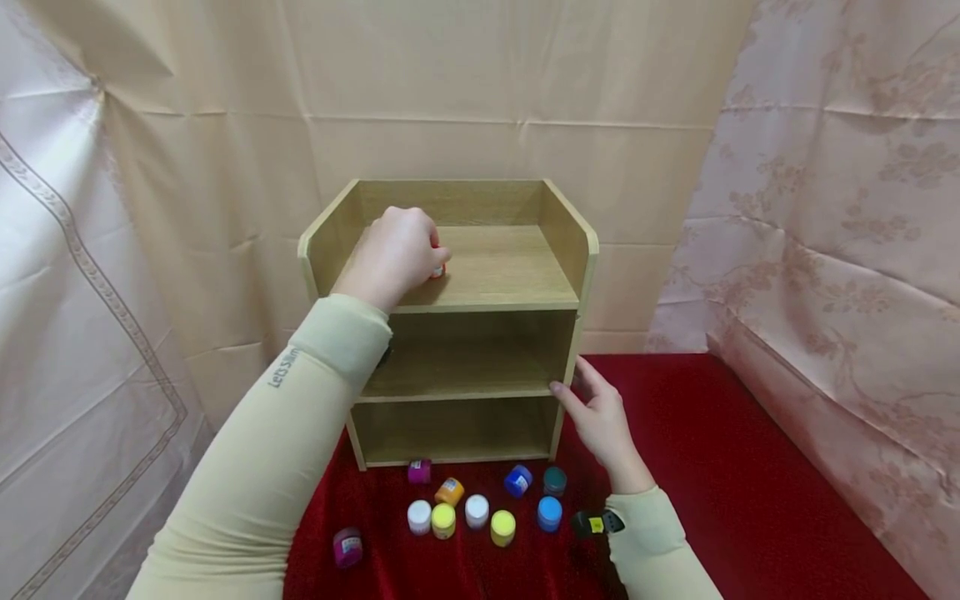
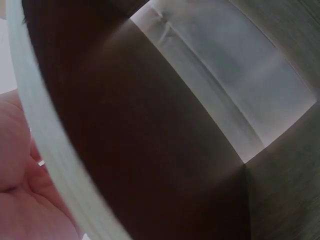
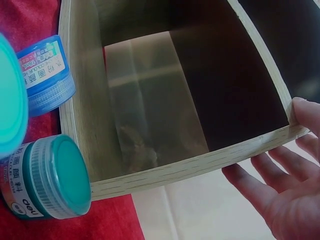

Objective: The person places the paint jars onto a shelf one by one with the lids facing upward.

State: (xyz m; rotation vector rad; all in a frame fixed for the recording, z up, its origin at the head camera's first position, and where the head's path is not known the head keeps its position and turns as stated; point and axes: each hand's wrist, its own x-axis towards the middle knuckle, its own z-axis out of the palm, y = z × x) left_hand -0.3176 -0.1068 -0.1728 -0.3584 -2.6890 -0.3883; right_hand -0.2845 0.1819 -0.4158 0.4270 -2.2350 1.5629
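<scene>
On the top board of a small wooden shelf unit point(image 1: 510, 262), my left hand point(image 1: 397, 250) grips a small paint jar with a red-orange part and a white label point(image 1: 438, 271). Most of that jar is hidden behind the fingers. In the left wrist view the board's edge covers part of the left hand point(image 2: 25, 185), and the jar is hardly visible. My right hand point(image 1: 600, 412) holds the unit's right side panel at the middle shelf. In the right wrist view its thumb point(image 3: 306, 112) lies on the front edge, with the other fingers along the outer side.
Several paint jars lie or stand on the red cloth before the unit: purple point(image 1: 347, 547), orange point(image 1: 450, 492), white point(image 1: 477, 511), yellow point(image 1: 502, 527), blue point(image 1: 518, 481), light blue point(image 1: 549, 513) and dark teal point(image 1: 555, 481). Beige curtain point(image 1: 480, 83) hangs behind.
</scene>
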